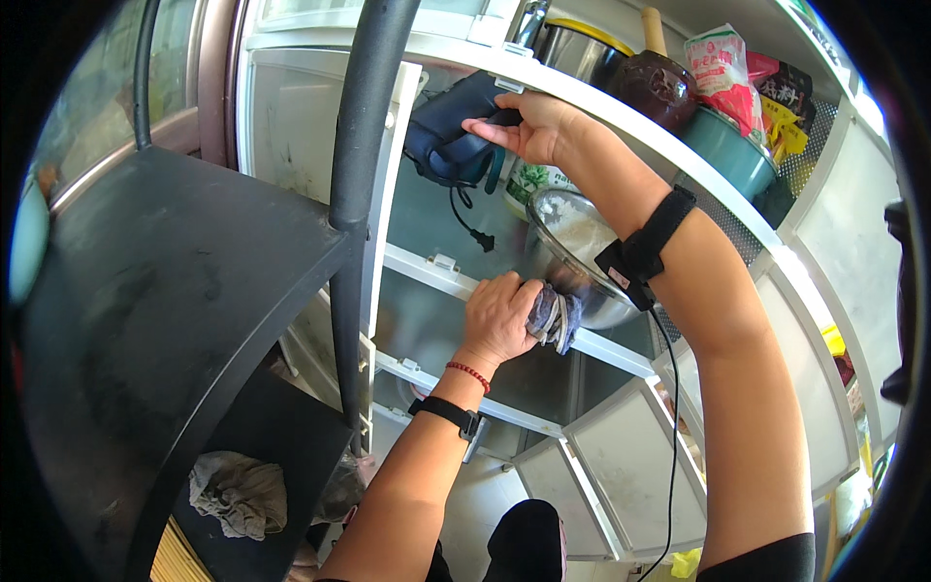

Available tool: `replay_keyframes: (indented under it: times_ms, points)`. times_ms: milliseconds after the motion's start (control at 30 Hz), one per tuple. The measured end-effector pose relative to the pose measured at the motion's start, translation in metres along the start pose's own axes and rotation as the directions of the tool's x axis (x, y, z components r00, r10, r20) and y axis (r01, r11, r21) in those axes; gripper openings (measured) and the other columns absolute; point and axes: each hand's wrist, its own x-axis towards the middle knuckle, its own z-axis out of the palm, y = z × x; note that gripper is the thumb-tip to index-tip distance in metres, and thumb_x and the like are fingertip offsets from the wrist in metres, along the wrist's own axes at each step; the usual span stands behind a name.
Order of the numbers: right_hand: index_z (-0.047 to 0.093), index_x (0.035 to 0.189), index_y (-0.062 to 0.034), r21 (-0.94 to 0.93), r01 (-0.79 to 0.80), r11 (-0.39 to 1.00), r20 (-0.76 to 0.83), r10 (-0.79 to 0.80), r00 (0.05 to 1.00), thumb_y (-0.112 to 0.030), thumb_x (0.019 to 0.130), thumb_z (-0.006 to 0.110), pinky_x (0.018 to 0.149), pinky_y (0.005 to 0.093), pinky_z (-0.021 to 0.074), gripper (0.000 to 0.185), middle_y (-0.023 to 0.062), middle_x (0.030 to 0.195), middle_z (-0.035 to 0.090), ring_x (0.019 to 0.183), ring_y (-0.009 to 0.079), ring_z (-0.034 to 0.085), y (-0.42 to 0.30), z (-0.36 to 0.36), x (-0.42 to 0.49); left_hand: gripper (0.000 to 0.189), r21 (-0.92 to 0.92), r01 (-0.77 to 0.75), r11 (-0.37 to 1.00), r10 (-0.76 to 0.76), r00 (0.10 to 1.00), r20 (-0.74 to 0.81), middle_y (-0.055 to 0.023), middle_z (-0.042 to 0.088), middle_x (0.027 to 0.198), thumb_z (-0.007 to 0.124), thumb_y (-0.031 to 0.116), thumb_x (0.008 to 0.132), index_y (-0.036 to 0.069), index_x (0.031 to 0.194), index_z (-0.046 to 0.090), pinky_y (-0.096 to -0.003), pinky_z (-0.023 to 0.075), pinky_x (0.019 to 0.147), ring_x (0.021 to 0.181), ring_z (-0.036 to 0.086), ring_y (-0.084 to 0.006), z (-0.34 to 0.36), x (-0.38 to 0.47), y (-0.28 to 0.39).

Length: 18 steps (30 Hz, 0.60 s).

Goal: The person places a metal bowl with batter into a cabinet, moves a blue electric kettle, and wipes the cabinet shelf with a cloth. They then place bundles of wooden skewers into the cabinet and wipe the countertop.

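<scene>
My left hand is closed around a bunched grey-purple cloth with pale stripes, at the front edge of a cabinet shelf. Just beyond the cloth stands a steel bowl holding a white, flour-like powder. My right hand reaches under the upper rail, its thumb and fingers on either side of a dark handle-like part of a dark blue appliance. The appliance leans at a tilt, and its power plug hangs below on a black cord. Part of my right grip is hidden.
A black metal rack with a thick post stands close on the left; a crumpled grey rag lies on its lower level. Above the rail sit a teal pot, a brown jar and food packets. Open cabinet doors hang at lower right.
</scene>
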Motion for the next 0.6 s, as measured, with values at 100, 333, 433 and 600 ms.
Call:
replay_keyframes:
  times_ms: [100,333,433,600]
  points:
    - [0.038,0.121,0.0113,0.123,-0.006,0.992,0.04,0.002,0.999,-0.011,0.106,0.047,0.079,0.0369,0.0667,0.029,0.0322,0.119,0.061,0.101,0.0391,0.072,0.003,-0.003,-0.016,0.045,-0.01,0.057,0.998,-0.057,0.998,0.035,-0.0082,0.058,0.086,0.075,0.014,0.065,0.013,0.106,0.059,-0.0424,0.0455,0.071,0.082,0.06,-0.0325,-0.005,0.003,0.001]
    - [0.043,0.119,0.0117,0.374,0.04,0.927,-0.019,-0.036,0.999,-0.006,0.104,0.048,0.082,0.0382,0.0667,0.023,0.0294,0.118,0.059,0.102,0.0414,0.07,0.008,-0.004,-0.055,0.042,-0.538,0.575,0.616,-0.646,0.76,0.073,-0.0171,0.067,0.107,0.068,-0.002,0.078,-0.001,0.119,0.057,-0.0389,0.0521,0.088,0.097,0.067,-0.0324,-0.01,0.022,-0.004]
    - [0.046,0.118,0.0112,0.429,0.051,0.902,0.017,-0.064,0.998,-0.006,0.104,0.049,0.082,0.0384,0.0664,0.022,0.0282,0.118,0.06,0.102,0.0408,0.07,0.008,-0.011,-0.059,0.04,-0.782,0.571,0.251,-0.796,0.581,0.169,-0.0135,0.066,0.111,0.068,0.001,0.085,-0.003,0.122,0.054,-0.0355,0.0539,0.089,0.098,0.066,-0.0234,-0.012,0.034,-0.014]
    - [0.046,0.117,0.0113,0.413,0.06,0.909,0.018,-0.074,0.997,-0.008,0.105,0.048,0.084,0.0383,0.0658,0.023,0.0268,0.117,0.06,0.103,0.0396,0.069,0.012,-0.028,-0.07,0.039,-0.92,0.239,-0.31,-0.773,0.499,0.391,-0.0145,0.066,0.123,0.048,0.017,0.097,0.002,0.132,0.055,-0.0432,0.0518,0.099,0.114,0.064,-0.0292,-0.023,0.049,-0.015]
